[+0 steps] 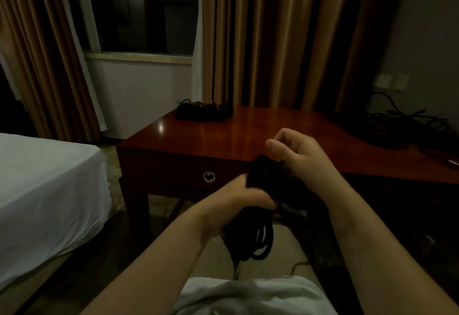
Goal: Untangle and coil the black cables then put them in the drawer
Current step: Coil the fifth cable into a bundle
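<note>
My left hand (238, 198) grips a bundle of coiled black cable (255, 237) in front of the desk, with loops hanging below the fist over my lap. My right hand (300, 155) is just above and to the right, fingers curled, pinching the top of the same cable near a dark knot. The drawer (188, 173) with a metal ring pull (208, 177) is closed in the front of the wooden desk (260, 131). Coiled black cables (205, 110) lie at the desk's far left corner. A tangled pile of black cables (407, 123) sits at the right end.
A bed with a white sheet (44, 185) stands to the left, with a strip of floor between it and the desk. Brown curtains (273, 36) and a dark window (146, 9) are behind. Wall sockets (390, 81) are at the right.
</note>
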Available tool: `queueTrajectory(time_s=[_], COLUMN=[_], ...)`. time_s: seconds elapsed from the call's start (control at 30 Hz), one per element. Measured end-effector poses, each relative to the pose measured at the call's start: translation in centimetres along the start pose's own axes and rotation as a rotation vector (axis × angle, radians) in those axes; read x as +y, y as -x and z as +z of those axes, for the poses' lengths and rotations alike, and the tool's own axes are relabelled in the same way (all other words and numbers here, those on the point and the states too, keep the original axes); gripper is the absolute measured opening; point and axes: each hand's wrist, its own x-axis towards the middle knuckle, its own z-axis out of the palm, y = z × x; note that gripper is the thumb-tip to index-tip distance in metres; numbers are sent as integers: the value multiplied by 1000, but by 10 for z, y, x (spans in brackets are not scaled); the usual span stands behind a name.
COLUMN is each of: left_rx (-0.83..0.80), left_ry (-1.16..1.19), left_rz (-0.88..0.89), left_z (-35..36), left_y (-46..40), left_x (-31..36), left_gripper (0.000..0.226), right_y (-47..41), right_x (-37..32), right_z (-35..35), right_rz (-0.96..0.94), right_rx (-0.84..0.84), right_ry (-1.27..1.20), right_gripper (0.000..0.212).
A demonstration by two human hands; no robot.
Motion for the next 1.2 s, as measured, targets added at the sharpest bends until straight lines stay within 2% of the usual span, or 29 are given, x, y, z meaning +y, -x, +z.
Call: queueTrajectory(time_s=[0.07,0.1,0.2,0.33,0.4,0.47,0.53,0.6,0.67,0.7,0.8,0.87,0.93,1.07,1.13,1.2], left_rx=[161,218,291,336,424,494,642,887,1034,1035,860,701,524,239,105,28], left_ry=[235,344,535,526,493,619,730,634,301,81,-416,-519,-398,13,179,318], left_rz=[64,93,155,83,77,121,176,235,340,383,297,140,-4,-109,-99,-34], left_z=[1,-1,-4,-4,-7,-12,-17,-22,-25,-27,-33,-31,-25,-5,3,10], left_y=[-6,-9,-14,-13,-15,-19,-26,-33,-35,-34,-31,-31,-28,-13,-12,-15], left_x=[1,2,2,-4,-5,-2,1,1,-2,-6,-18,-22,-21,-16,-18,-18], left_gripper=[39,37,42,22,21,17,12,11,21,27,34,37,42,45,35,33], right_y=[4,8,19,25,28,37,48,56,55,53,48,43,37,23,17,15], right_x=[15,25,51,62,67,70,63,53,39,29,-1,-15,-23,-18,-5,7], right_z=[8,14,38,55,57,60,65,67,57,48,15,-4,-21,-30,-25,-18], right_rz=[111,151,211,258,272,291,309,299,266,248,187,124,58,49,104,184], right_rx=[98,95,23,-8,-24,-46,-142,-290,-411,-450,-421,-338,-241,-174,-145,-93], right_ry=[-264,-290,-159,-46,20,19,25,183,405,483,562,561,504,329,215,-34], right_gripper=[25,30,33,32,36,35,31,29,24,20,8,11,15,8,9,14])
